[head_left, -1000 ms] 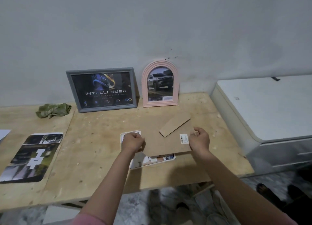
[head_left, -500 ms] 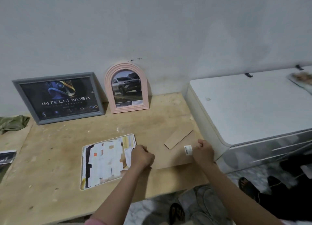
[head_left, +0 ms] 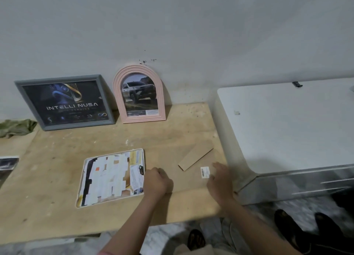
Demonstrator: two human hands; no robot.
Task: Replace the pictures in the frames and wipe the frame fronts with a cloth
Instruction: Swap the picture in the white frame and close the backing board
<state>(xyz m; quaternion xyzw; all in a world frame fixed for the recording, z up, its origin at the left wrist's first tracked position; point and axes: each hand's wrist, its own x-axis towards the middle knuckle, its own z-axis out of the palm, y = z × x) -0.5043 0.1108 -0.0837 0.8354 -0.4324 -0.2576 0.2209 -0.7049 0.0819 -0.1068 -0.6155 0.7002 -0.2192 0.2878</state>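
A brown backing board (head_left: 183, 155) with a fold-out stand and a barcode sticker (head_left: 205, 172) lies flat on the wooden table (head_left: 57, 216), near its right end. My left hand (head_left: 158, 182) grips the board's left edge with curled fingers. My right hand (head_left: 220, 180) rests on the board's right side beside the sticker, fingers relaxed. Left of the board lies a white frame (head_left: 113, 178) showing a collage of pale paper pieces. A grey frame (head_left: 76, 125) with an "Intelli Nusa" print and a pink arched frame (head_left: 139, 119) with a car picture lean on the wall. A green cloth (head_left: 15, 127) lies far left.
A white chest (head_left: 287, 130) stands against the table's right end, higher than the tabletop. A loose dark print (head_left: 7, 164) lies at the left edge. Feet and dark shoes (head_left: 287, 224) show on the floor below the table's front edge.
The backing board came off the white frame, moved right and now lies on the table, uncovering the collage. My right hand's grip has loosened. The view swung right.
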